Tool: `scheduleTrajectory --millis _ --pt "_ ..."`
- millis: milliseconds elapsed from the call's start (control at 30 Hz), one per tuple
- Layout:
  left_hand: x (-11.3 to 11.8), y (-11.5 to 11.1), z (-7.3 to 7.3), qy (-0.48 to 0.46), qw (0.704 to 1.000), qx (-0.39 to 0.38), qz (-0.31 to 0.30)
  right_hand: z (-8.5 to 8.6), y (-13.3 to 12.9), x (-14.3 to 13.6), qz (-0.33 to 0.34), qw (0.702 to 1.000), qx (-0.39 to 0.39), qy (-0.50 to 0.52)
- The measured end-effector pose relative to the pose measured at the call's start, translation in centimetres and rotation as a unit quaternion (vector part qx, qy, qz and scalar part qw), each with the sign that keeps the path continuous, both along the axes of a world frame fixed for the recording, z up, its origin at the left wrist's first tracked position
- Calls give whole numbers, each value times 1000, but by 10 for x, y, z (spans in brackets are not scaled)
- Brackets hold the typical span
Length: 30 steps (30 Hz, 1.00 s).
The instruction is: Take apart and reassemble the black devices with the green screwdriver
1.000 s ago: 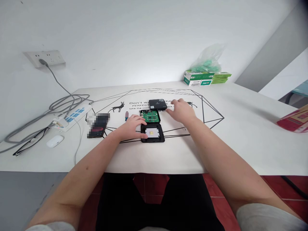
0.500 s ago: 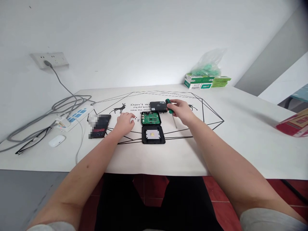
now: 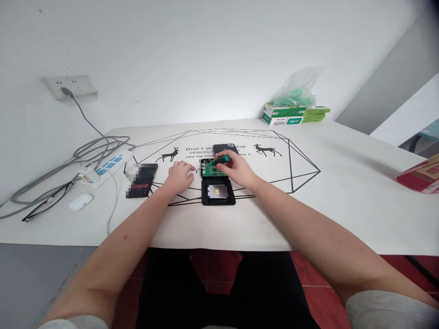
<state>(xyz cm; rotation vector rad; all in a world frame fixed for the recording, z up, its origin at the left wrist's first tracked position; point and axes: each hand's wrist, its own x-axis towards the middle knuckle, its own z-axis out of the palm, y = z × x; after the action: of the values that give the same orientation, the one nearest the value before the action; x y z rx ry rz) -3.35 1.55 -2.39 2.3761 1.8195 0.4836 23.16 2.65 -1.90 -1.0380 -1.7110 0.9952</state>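
My right hand (image 3: pixel 236 169) is wrapped round a green and black screwdriver (image 3: pixel 221 160), held over the green circuit board (image 3: pixel 207 170) in its open black case. The screwdriver's tip is too small to make out. Joined in front of the case lies a black lid (image 3: pixel 205 199) with a silver plate (image 3: pixel 218 191) inside. Left of the board, my left hand (image 3: pixel 180 176) rests on the table with bent fingers beside tiny dark parts; what its fingertips hold, if anything, is hidden. Behind the board sits a black square cover (image 3: pixel 224 148), partly covered by my right hand.
At the left are a phone (image 3: pixel 146 180), a power strip (image 3: pixel 111 168) with grey cables, glasses (image 3: pixel 48 201) and a white mouse (image 3: pixel 81 201). Green boxes (image 3: pixel 285 112) with a plastic bag (image 3: pixel 298 87) stand at the back right. A red package (image 3: pixel 420 176) lies far right.
My right hand has moved left with the screwdriver, from the right of the case to over the board. My left hand has shifted slightly right.
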Motion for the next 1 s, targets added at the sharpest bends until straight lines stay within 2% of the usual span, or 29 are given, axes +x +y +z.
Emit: scheduleTrajectory --millis 433,700,1000 --pt "-2 1 -1 1 1000 -1 -4 1 -1 1 -13 999 26 -37" --pt "1 -1 3 -19 1000 6 3 8 -6 -1 6 997 -23 79" --pt "2 2 6 -34 999 35 3 11 -10 -4 14 990 -31 135"
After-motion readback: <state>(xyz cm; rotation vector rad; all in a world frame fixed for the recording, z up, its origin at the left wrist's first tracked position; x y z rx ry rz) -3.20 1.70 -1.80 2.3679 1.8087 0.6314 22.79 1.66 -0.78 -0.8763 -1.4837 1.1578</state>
